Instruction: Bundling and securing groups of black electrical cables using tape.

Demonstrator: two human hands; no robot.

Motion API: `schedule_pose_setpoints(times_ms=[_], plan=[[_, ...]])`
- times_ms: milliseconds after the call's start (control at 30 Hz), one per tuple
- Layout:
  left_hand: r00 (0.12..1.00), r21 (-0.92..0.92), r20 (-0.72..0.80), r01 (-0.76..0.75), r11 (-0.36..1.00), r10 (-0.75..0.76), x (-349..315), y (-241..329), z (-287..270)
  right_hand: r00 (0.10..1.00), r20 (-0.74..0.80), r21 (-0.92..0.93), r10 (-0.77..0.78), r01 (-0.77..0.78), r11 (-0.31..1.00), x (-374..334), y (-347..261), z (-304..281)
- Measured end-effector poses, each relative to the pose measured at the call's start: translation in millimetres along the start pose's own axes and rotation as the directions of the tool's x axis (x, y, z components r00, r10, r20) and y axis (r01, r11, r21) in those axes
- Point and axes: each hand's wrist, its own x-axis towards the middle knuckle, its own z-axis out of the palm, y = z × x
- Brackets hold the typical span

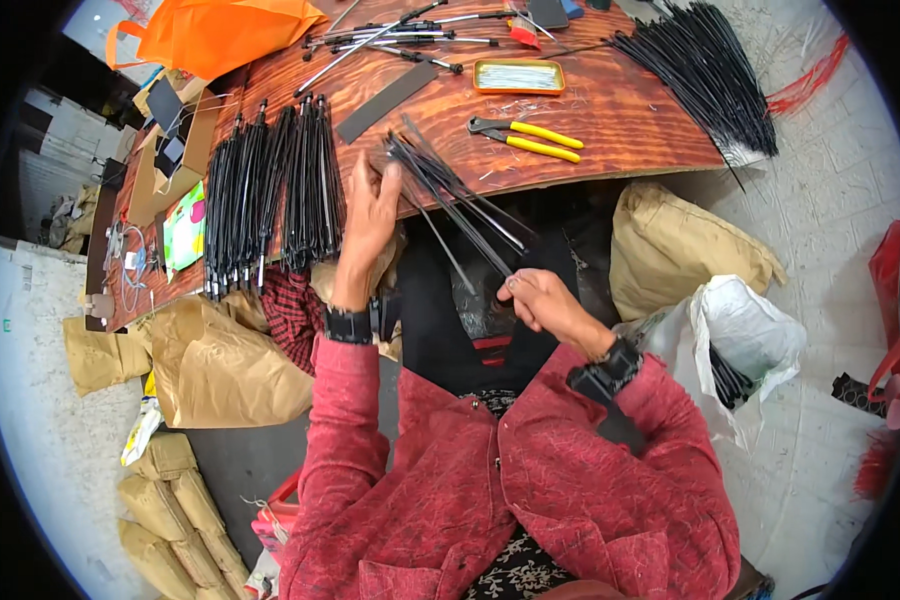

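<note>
My right hand [550, 305] is closed round the lower end of a loose bundle of thin black rods [455, 200], which look like umbrella ribs. They fan up and leftward over my lap to the table edge, some showing a silvery shine. Beside their upper ends, my left hand [372, 210] is closed, thumb up. A single thin rod [438, 243] slants down from its fingers, apart from the bundle. Just left of that hand, rows of bundled black rods [270, 180] hang over the table edge. Yellow-handled pliers [525, 138] lie beyond the held bundle.
On the wooden table [620, 130] are a tin of thin pins [518, 77], a dark flat strip [387, 102], silver shafts [400, 40], an orange bag [220, 35] and a large black rod pile [705, 75]. Brown sacks [685, 250] and a white bag [755, 320] flank my knees.
</note>
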Motion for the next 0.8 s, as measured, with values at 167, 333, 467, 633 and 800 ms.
schedule_pose_setpoints(times_ms=[167, 333, 467, 633, 800], plan=[[0.994, -0.165, 0.08, 0.086, 0.983, -0.073, -28.4, 21.0, 2.3, 0.998, -0.062, 0.018, -0.019, 0.021, 1.0, -26.1, -20.5, 8.8], [0.998, -0.269, 0.012, 0.061, 0.961, -0.06, -33.6, 18.7, -1.6, 0.996, -0.084, -0.038, 0.024, -0.028, 0.999, -24.8, 6.5, 2.9], [0.989, -0.279, -0.145, -0.037, 0.96, -0.004, -25.9, 26.8, 2.9, 0.989, -0.151, -0.164, 0.004, -0.029, 0.986, -11.4, 4.3, -7.6], [0.945, -0.405, 0.239, 0.306, 0.861, -0.224, -66.4, 74.1, 4.9, 0.99, -0.117, -0.01, -0.08, 0.08, 0.997, -26.7, -8.5, 9.4], [0.824, -0.285, 0.478, 0.473, 0.834, -0.304, -81.8, 77.5, 21.8, 0.992, -0.039, 0.025, -0.121, 0.122, 0.992, -28.4, -16.4, 24.3]])
